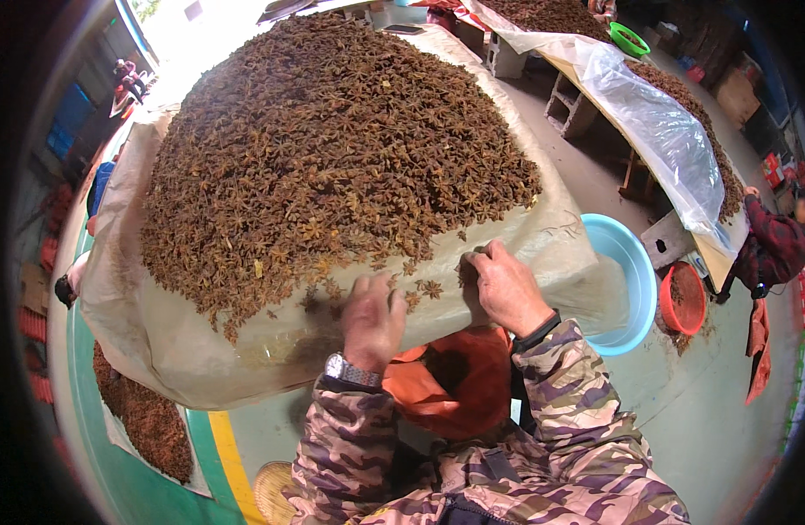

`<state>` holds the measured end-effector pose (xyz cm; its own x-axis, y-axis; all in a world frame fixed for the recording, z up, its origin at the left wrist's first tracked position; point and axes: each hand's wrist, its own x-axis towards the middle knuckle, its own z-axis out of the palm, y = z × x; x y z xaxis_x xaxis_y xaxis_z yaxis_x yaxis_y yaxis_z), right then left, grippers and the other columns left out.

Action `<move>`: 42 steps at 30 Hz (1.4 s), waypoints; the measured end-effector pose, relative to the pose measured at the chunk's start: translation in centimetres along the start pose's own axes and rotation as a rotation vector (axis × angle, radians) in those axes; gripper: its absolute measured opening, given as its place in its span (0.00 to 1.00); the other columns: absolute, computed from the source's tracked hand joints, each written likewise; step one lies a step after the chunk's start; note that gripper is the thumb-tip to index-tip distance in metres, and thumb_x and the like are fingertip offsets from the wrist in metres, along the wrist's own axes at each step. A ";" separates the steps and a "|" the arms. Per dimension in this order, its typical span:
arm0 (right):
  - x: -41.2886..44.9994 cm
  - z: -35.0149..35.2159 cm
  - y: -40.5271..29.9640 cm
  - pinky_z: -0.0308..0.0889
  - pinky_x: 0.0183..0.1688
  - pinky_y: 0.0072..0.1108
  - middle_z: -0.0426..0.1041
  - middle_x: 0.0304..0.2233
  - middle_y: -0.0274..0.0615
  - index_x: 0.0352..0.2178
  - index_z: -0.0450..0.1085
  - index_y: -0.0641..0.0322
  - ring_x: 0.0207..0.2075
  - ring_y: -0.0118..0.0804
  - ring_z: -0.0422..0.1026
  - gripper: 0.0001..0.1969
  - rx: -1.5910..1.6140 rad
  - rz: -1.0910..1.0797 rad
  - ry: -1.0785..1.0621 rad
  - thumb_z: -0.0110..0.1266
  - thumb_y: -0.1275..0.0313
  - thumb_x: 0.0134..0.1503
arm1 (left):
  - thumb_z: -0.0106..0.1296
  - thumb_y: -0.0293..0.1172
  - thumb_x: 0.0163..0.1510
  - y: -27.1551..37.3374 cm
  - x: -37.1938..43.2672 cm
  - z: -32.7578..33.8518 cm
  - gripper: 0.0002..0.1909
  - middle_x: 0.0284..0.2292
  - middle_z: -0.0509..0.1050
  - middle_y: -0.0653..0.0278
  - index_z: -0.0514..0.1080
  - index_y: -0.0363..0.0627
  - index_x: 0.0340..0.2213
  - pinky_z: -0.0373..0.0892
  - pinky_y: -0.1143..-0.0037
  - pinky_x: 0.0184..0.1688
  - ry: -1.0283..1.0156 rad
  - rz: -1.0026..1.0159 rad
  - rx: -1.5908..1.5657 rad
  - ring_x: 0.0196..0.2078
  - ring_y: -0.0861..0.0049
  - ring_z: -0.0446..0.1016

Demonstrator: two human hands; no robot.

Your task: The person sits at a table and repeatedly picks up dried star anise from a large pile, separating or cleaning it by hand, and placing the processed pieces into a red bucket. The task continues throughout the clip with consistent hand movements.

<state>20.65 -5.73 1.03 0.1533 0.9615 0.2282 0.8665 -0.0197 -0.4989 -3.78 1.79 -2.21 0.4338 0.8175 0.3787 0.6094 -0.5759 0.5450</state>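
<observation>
A large heap of dried star anise [336, 144] covers most of the plastic-sheeted table [199, 354] before me. My left hand [375, 321], a watch on its wrist, is at the heap's near edge. Its fingers are blurred and point down among loose pieces, so whether it holds any is unclear. My right hand [509, 285] is over the bare sheet to the right, thumb and forefinger together at a dark star anise piece [466, 272]. Between the hands lie a few loose star anise [431, 289]. Below them, an orange sack [448, 394] hangs open against the table's front edge.
On the right stand a light-blue basin [622, 289] and a red basin [683, 298]. A person [773, 236] is beside another sheeted table [645, 111] on concrete blocks. More star anise [146, 413] lies on the floor at left, near a woven basket [273, 492].
</observation>
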 end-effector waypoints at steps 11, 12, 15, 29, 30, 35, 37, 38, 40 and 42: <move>-1.8 -0.2 -3.5 0.76 0.43 0.45 0.74 0.38 0.56 0.42 0.78 0.65 0.40 0.63 0.78 0.11 0.126 -0.198 -0.236 0.55 0.75 0.58 | 0.57 0.25 0.61 2.3 0.8 -0.9 0.18 0.41 0.77 0.47 0.74 0.35 0.53 0.75 0.61 0.47 -0.180 -0.038 -0.098 0.43 0.50 0.79; -1.9 -0.2 -3.7 0.75 0.43 0.45 0.74 0.37 0.55 0.42 0.78 0.65 0.40 0.63 0.78 0.11 0.155 -0.227 -0.264 0.55 0.75 0.58 | 0.57 0.25 0.61 2.1 0.9 -1.0 0.18 0.41 0.77 0.47 0.74 0.34 0.52 0.75 0.61 0.47 -0.182 -0.042 -0.098 0.44 0.50 0.79; -1.7 -0.5 -3.9 0.75 0.46 0.42 0.78 0.39 0.54 0.44 0.77 0.63 0.43 0.61 0.78 0.12 0.259 -0.228 -0.350 0.56 0.74 0.58 | 0.56 0.24 0.62 1.8 1.0 -1.4 0.17 0.42 0.77 0.46 0.74 0.34 0.52 0.75 0.61 0.47 -0.167 -0.031 -0.094 0.45 0.49 0.79; 2.7 3.1 -3.9 0.74 0.47 0.43 0.78 0.39 0.55 0.44 0.79 0.63 0.44 0.61 0.78 0.11 0.432 -0.178 -0.027 0.57 0.71 0.61 | 0.58 0.25 0.61 0.8 1.6 -1.3 0.15 0.42 0.77 0.48 0.77 0.36 0.49 0.76 0.65 0.44 -0.195 -0.046 -0.173 0.40 0.56 0.80; 2.6 3.2 -4.2 0.74 0.48 0.43 0.78 0.40 0.56 0.45 0.79 0.64 0.46 0.61 0.78 0.13 0.352 -0.150 -0.081 0.56 0.70 0.63 | 0.59 0.26 0.60 0.6 1.4 -1.3 0.16 0.42 0.78 0.49 0.76 0.36 0.49 0.77 0.65 0.44 -0.206 -0.050 -0.181 0.40 0.58 0.80; 2.4 3.7 -4.6 0.74 0.47 0.44 0.79 0.41 0.57 0.45 0.79 0.64 0.44 0.62 0.78 0.13 0.311 -0.121 -0.127 0.55 0.70 0.63 | 0.65 0.29 0.54 0.9 0.9 -0.8 0.20 0.39 0.79 0.52 0.75 0.39 0.47 0.75 0.60 0.45 -0.161 -0.091 -0.269 0.42 0.53 0.79; 2.5 3.9 -4.7 0.74 0.45 0.45 0.80 0.40 0.58 0.45 0.79 0.64 0.43 0.63 0.79 0.13 0.330 -0.115 -0.105 0.55 0.70 0.63 | 0.66 0.28 0.52 1.2 0.8 -0.7 0.22 0.39 0.79 0.53 0.74 0.39 0.48 0.76 0.62 0.43 -0.157 -0.137 -0.291 0.40 0.54 0.79; 2.4 4.2 -4.7 0.75 0.44 0.45 0.80 0.39 0.58 0.45 0.79 0.64 0.42 0.64 0.79 0.13 0.345 -0.106 -0.085 0.55 0.70 0.63 | 0.66 0.28 0.52 1.3 0.8 -0.7 0.23 0.39 0.79 0.53 0.74 0.39 0.49 0.76 0.62 0.42 -0.155 -0.160 -0.303 0.39 0.55 0.80; 2.6 4.4 -4.9 0.75 0.43 0.46 0.81 0.37 0.58 0.44 0.79 0.63 0.40 0.64 0.79 0.12 0.364 -0.084 -0.077 0.56 0.70 0.62 | 0.66 0.27 0.52 1.6 0.9 -0.7 0.23 0.38 0.79 0.54 0.74 0.39 0.50 0.76 0.63 0.42 -0.157 -0.180 -0.299 0.39 0.56 0.80; 2.6 4.2 -4.9 0.75 0.41 0.47 0.81 0.35 0.58 0.43 0.80 0.62 0.39 0.65 0.79 0.11 0.359 -0.057 -0.095 0.57 0.70 0.61 | 0.66 0.25 0.52 2.0 0.9 -0.5 0.23 0.37 0.80 0.54 0.74 0.40 0.50 0.77 0.63 0.42 -0.130 -0.184 -0.311 0.39 0.57 0.81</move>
<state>14.80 -1.95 0.55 0.0508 0.9797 0.1940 0.6478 0.1155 -0.7530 -2.47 1.36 -0.42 0.4287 0.8879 0.1667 0.4630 -0.3743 0.8035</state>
